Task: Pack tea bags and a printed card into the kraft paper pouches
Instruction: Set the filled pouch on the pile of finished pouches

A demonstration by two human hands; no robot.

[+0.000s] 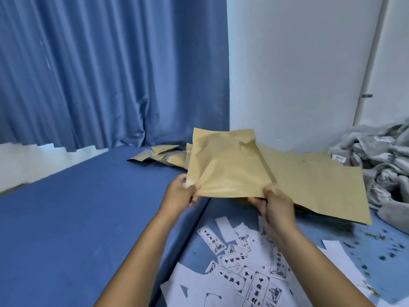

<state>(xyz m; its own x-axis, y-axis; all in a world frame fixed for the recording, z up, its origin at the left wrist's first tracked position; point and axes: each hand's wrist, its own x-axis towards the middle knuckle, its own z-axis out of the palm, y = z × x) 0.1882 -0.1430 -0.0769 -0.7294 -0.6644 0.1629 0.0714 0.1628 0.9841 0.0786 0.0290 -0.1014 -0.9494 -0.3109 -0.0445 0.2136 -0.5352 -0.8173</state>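
In the head view, both hands held one kraft paper pouch (223,162) lifted above a blue-covered surface (77,218), its near edge toward the person. The left hand (180,193) pinched the pouch's near left corner, thumb on top and fingers curled beneath. The right hand (277,207) gripped the near right corner in the same way. Just behind and to the right, a stack of flat kraft pouches (321,187) lay on the surface. Further pouches (163,155) sat by the blue curtain (99,74). Printed cards (232,269) lay scattered between the forearms, touching one another. Grey tea bags (385,160) were heaped at the far right, and dark loose flecks (376,244) dotted the surface near them.
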